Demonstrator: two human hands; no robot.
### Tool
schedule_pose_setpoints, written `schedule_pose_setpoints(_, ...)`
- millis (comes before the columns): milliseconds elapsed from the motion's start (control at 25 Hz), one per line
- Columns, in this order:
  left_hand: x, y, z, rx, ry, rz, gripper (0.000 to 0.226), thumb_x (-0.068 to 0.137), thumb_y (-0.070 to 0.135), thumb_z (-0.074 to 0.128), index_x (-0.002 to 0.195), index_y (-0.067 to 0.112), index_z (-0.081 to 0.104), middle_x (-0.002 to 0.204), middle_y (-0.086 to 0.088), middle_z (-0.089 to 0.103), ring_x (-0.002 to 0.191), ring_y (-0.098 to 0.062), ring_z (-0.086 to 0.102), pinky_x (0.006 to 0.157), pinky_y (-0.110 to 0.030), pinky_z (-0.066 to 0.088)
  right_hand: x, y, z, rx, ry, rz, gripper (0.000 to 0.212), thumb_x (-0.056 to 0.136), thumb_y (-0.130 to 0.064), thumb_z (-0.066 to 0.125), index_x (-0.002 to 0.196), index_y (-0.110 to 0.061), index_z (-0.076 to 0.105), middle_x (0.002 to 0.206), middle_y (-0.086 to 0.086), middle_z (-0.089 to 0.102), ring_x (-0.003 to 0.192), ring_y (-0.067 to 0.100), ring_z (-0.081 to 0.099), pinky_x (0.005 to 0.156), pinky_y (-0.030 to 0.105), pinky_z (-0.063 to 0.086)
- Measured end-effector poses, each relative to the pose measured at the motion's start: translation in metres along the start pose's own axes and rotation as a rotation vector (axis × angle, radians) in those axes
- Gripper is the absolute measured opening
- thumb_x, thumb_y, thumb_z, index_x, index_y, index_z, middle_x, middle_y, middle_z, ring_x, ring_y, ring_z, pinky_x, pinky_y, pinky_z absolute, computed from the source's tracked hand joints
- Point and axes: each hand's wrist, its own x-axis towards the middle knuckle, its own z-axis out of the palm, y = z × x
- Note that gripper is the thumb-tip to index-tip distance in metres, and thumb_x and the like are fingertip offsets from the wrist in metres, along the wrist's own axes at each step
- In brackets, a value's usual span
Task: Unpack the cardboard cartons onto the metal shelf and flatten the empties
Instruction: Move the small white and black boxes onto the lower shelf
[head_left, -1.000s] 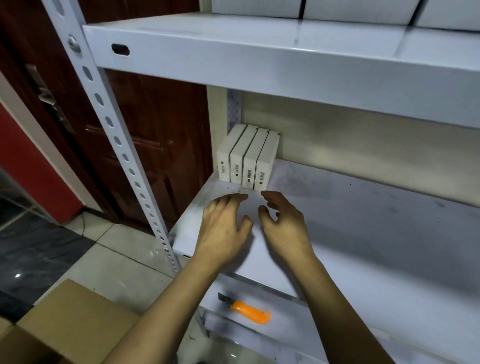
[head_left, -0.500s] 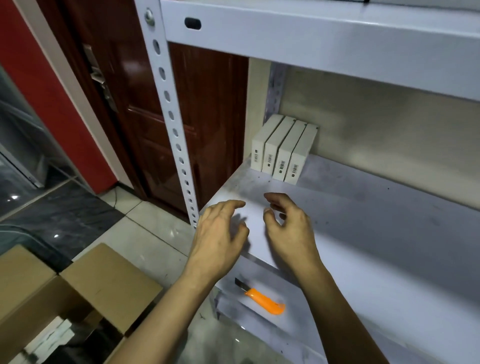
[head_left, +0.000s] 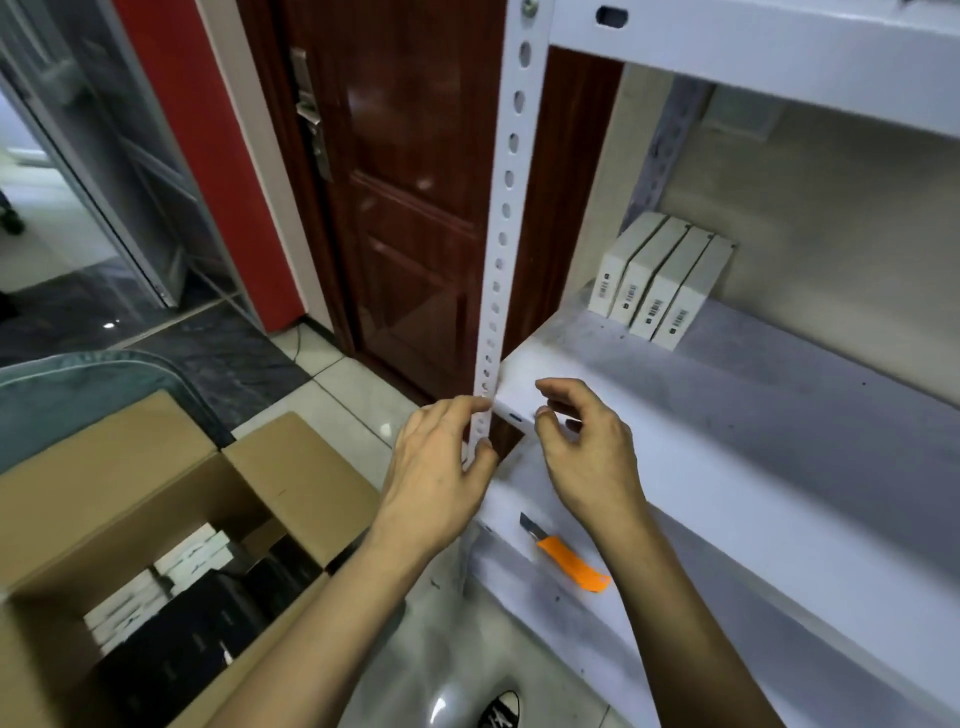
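At the front left corner of the metal shelf, both hands are hovering empty. The left hand is hanging in front of the perforated post, its fingers loosely curled around nothing; whether the thumb is touching the post I cannot tell. The right hand is floating just above the shelf's front edge, its fingers likewise relaxed and half bent, holding nothing. Four white boxes are standing on edge side by side in the back left corner of the shelf. The open carton is sitting on the floor at lower left, flaps spread, with more small boxes and some dark packages inside. An orange knife is lying on the lower shelf level.

The step in hand seems to be going down for the next load. Doing it well likely means reaching both hands into the carton, gathering several boxes as one squeezed block, keeping the barcode ends facing out, and setting them flush beside the four.
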Motion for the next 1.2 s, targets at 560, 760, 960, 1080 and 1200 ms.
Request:
schedule_pose_setpoints(560, -0.116, -0.08, -0.116, 0.084, 0.22, -0.224, 0.04, 0.093, 0.026, 0.057, 0.133, 0.03, 0.054, 0.127, 0.011, 0.058, 0.115, -0.008, 0.043, 0.103, -0.034, 0.04, -0.078, -0.073, 0.121, 0.047, -0.267, -0.195, 0.028, 0.096, -0.024, 0.06, 0.122, -0.033, 0.066, 0.117, -0.016, 0.069, 0.111, 0.004, 0.062, 0.097, 0.033, 0.052)
schedule_pose_setpoints(760, -0.152, -0.106, -0.148, 0.101, 0.308, -0.315, 0.038, 0.094, 0.027, 0.057, 0.132, 0.029, 0.055, 0.128, 0.01, 0.058, 0.119, -0.011, 0.045, 0.105, -0.035, 0.04, -0.101, -0.101, 0.158, 0.034, -0.387, -0.266, 0.028, 0.097, -0.021, 0.06, 0.122, -0.032, 0.066, 0.118, -0.015, 0.069, 0.11, 0.001, 0.06, 0.098, 0.024, 0.048)
schedule_pose_setpoints(960, -0.175, -0.123, -0.167, 0.13, 0.387, -0.388, 0.035, 0.095, 0.026, 0.057, 0.129, 0.028, 0.056, 0.128, 0.01, 0.059, 0.12, -0.011, 0.045, 0.105, -0.031, 0.037, -0.113, -0.117, 0.188, 0.022, -0.497, -0.322, 0.028, 0.098, -0.024, 0.058, 0.124, -0.031, 0.064, 0.12, -0.015, 0.067, 0.113, 0.003, 0.06, 0.1, 0.032, 0.051)
schedule_pose_setpoints(1080, -0.183, -0.136, -0.171, 0.128, 0.415, -0.447, 0.034, 0.095, 0.025, 0.058, 0.129, 0.027, 0.056, 0.128, 0.01, 0.059, 0.12, -0.01, 0.044, 0.104, -0.03, 0.037, -0.114, -0.12, 0.206, 0.012, -0.529, -0.347, 0.027, 0.098, -0.024, 0.059, 0.123, -0.031, 0.065, 0.119, -0.015, 0.068, 0.112, 0.004, 0.06, 0.099, 0.033, 0.052)
schedule_pose_setpoints(1200, -0.187, -0.15, -0.174, 0.123, 0.435, -0.509, 0.034, 0.096, 0.025, 0.057, 0.13, 0.029, 0.056, 0.129, 0.012, 0.058, 0.121, -0.008, 0.043, 0.105, -0.03, 0.037, -0.112, -0.122, 0.225, 0.002, -0.587, -0.365, 0.027, 0.098, -0.024, 0.058, 0.124, -0.03, 0.065, 0.119, -0.015, 0.067, 0.113, 0.003, 0.06, 0.1, 0.033, 0.051)
